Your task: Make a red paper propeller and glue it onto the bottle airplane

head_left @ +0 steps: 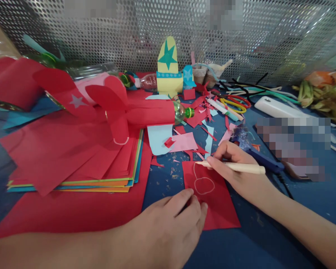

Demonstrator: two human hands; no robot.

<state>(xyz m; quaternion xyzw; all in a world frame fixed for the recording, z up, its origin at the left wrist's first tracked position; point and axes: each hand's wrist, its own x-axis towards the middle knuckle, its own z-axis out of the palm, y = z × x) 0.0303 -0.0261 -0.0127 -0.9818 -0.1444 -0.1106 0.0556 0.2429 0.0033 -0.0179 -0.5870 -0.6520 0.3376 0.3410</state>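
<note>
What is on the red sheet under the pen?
The red sheet carries pale lines and the left hand; the right hand holds a pen at the sheet's top. What the left hand covers is hidden.

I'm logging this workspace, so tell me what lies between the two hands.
In the head view, the red sheet with a pale drawn outline lies between the left hand and right hand.

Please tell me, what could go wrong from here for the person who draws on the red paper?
The rectangular red paper sheet could turn if the bare left hand, resting on its lower left part, lets up. The rear end of the slender cream-coloured pen in the bare right hand might bump the blue corded glue gun nearby.
</note>
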